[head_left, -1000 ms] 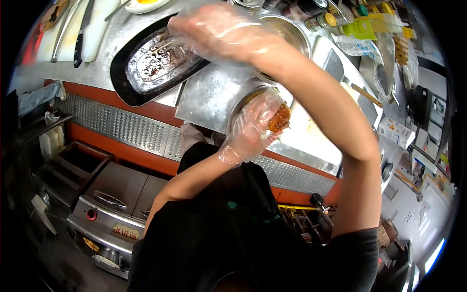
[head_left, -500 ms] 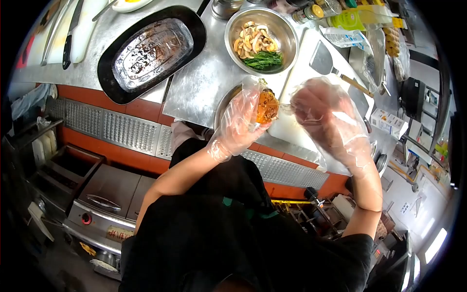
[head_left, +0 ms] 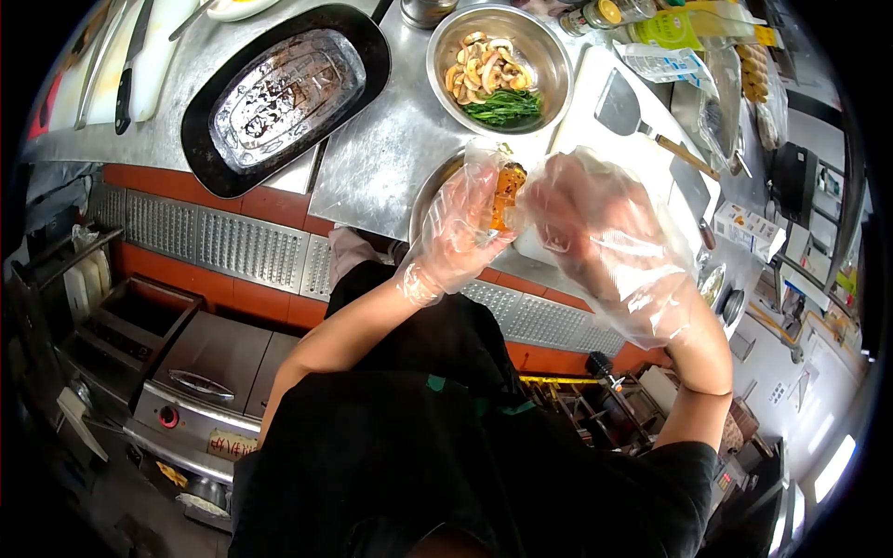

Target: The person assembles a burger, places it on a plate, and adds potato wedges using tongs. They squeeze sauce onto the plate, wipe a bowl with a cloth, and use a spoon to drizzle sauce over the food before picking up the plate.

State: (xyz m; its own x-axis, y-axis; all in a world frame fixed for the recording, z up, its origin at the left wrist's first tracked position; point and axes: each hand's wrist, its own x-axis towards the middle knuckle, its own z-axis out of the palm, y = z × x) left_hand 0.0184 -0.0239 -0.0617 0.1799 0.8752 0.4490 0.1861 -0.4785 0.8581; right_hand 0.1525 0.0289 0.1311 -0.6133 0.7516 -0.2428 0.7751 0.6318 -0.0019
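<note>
On the near side of the round, silvery steel bowl (head_left: 551,60), the clear-plastic-gloved left hand (head_left: 462,216) holds a glossy orange-brown food piece (head_left: 506,197) in half-curled fingers. There too, the similarly gloved right hand (head_left: 605,219)'s finger opening and hold cannot be told.

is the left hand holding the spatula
No, the left hand holds a browned piece of food; the spatula lies on the white board.

Left hand (head_left: 454,228): loose, clear, wrinkled plastic glove (head_left: 433,256), ending at the wrist
Right hand (head_left: 605,223): baggy, clear plastic glove (head_left: 642,270) with glossy creases
Sleeves (head_left: 686,470): short, plain black fabric
Torso: loose black cloth garment (head_left: 419,465), small green patches (head_left: 435,382)
Legs: black trousers (head_left: 437,339)
Foot: pale footwear (head_left: 350,249), type unclear
</note>
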